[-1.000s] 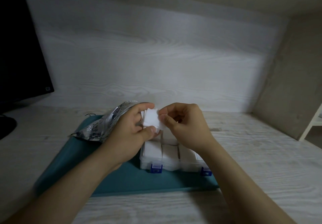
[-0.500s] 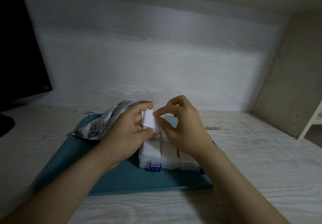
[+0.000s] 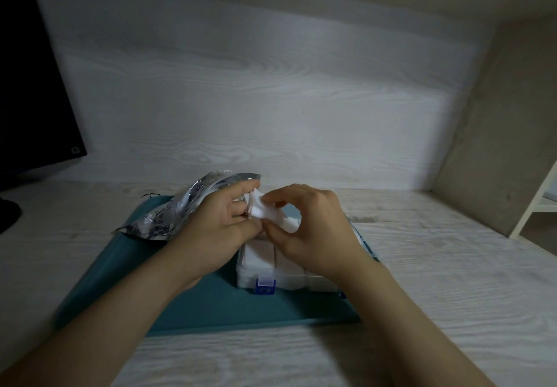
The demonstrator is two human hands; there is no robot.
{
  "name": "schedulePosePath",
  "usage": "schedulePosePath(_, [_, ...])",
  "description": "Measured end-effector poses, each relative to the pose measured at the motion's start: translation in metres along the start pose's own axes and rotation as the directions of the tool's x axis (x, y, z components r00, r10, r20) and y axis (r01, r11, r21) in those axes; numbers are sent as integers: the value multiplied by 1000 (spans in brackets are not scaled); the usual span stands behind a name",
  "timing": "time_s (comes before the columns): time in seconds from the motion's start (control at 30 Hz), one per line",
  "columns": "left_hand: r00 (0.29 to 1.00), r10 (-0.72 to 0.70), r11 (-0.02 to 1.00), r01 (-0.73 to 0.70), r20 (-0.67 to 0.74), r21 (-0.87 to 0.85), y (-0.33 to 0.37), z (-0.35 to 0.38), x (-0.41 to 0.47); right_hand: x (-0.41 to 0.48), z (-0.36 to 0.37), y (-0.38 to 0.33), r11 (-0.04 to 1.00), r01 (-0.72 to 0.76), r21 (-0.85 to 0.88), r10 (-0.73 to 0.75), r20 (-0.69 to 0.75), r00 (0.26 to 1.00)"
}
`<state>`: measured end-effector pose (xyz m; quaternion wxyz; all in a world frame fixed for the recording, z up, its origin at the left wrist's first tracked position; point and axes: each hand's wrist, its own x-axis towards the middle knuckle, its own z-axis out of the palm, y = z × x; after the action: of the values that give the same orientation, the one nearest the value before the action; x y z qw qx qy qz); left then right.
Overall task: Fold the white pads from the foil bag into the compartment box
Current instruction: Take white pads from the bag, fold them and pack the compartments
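One foil bag [image 3: 180,209] lies on one teal mat [image 3: 211,305]; two hands, the left hand [image 3: 217,236] and the right hand [image 3: 316,236], both pinch one white pad [image 3: 259,209] above one compartment box [image 3: 256,272], which rests on the mat

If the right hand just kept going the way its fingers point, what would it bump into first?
The right hand points leftward and pinches the white pad. Pushing on, it would likely meet the left hand, which grips the pad's other side; depth is hard to judge.
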<state>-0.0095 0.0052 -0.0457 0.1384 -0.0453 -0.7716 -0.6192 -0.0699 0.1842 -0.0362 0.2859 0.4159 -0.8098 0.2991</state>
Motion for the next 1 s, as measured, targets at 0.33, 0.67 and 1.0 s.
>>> schedulePosePath(0.33, [999, 14, 1000, -13, -29, 24, 1, 1, 0, -2, 3, -3, 994, -81, 77, 82, -16, 996])
schedulePosePath(0.67, [990, 68, 998, -70, -122, -9, -4, -1, 2, 1, 3, 1, 947, -198, 252, 230, -105, 967])
schedulePosePath(1.0, [988, 31, 975, -64, -151, -214, -1, 1, 5, 2, -19, -2, 363, -550, 753, 628, 238, 741])
